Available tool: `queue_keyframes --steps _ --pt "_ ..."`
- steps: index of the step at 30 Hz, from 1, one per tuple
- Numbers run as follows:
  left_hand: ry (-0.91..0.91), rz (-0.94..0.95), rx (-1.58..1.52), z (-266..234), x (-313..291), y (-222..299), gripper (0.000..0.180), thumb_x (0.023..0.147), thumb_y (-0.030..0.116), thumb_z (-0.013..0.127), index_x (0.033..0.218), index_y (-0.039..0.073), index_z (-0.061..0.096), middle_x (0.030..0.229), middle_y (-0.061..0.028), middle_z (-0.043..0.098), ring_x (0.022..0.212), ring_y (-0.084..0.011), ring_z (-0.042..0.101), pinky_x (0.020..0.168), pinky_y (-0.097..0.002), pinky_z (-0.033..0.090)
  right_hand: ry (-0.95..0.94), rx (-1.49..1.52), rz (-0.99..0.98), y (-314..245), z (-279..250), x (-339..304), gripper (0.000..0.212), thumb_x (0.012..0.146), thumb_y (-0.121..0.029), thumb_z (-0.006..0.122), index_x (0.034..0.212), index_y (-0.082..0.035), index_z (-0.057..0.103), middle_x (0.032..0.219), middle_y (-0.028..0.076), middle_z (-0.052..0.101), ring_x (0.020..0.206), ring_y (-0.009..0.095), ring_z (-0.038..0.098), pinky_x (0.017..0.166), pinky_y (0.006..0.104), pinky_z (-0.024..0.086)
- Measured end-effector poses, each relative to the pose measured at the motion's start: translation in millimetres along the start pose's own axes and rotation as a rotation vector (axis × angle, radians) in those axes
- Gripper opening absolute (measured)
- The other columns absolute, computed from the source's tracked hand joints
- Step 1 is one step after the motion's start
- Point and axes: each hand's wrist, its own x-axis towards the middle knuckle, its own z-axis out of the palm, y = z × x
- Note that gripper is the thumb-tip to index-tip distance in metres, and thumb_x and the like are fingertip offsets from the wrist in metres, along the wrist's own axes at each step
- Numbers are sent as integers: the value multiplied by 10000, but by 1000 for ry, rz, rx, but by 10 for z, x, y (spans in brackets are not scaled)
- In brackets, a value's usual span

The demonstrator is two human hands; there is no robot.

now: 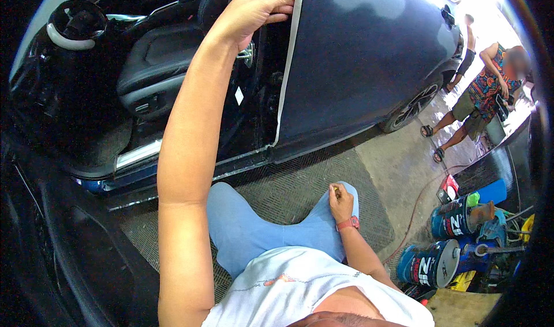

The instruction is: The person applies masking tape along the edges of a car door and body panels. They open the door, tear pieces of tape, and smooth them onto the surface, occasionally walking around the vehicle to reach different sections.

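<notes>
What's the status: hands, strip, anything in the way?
Left hand pinches pale strip. Strip runs along dark car door edge. Right hand at right knee, curled around small yellowish item, identity unclear. Blue cans off right, apart from both hands.

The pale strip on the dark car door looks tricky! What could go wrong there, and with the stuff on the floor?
The pale strip might lift or go crooked if the left hand, whose fingers are right at it, tugs too hard. And the blue cans, crowded among other things on the right, could get bumped by a passing foot.
</notes>
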Motion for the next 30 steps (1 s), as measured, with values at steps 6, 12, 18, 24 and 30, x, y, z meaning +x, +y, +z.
queue_keyframes --steps 6,12,18,24,30 --pt "116 149 119 145 -70 10 315 965 295 822 1138 36 774 1052 -82 787 963 -143 737 913 -296 583 -26 -8 19 -6 18 -18 132 984 -200 745 1034 -78 752 655 131 662 555 252 654 539 386 483" --pt "141 183 115 148 -80 -44 304 958 292 829 1097 25 783 1002 -78 789 947 -145 738 899 -294 571 -3 -6 -27 27 19 -42 129 983 -199 743 1033 -80 750 651 147 666 546 280 660 535 399 484" --pt "89 186 85 150 -88 -95 331 1000 326 776 1151 31 765 1056 -80 783 991 -150 737 940 -306 567 -17 -73 -59 -48 -24 -54 126 980 -199 743 1028 -83 747 655 155 667 551 300 665 533 414 490" --pt "33 84 22 95 -183 -203 355 1054 374 690 1197 56 756 1090 -77 781 1020 -157 741 971 -324 576 -18 -105 -87 -82 -50 -58 129 980 -208 741 1027 -87 745 663 153 675 561 316 675 537 422 499" --pt "56 29 81 248 -497 -418 377 1118 387 561 1259 90 746 1156 -58 773 1092 -151 719 995 -329 568 -8 -90 -99 -87 -34 -56 118 971 -195 747 1039 -98 749 651 146 665 553 313 666 537 418 499"
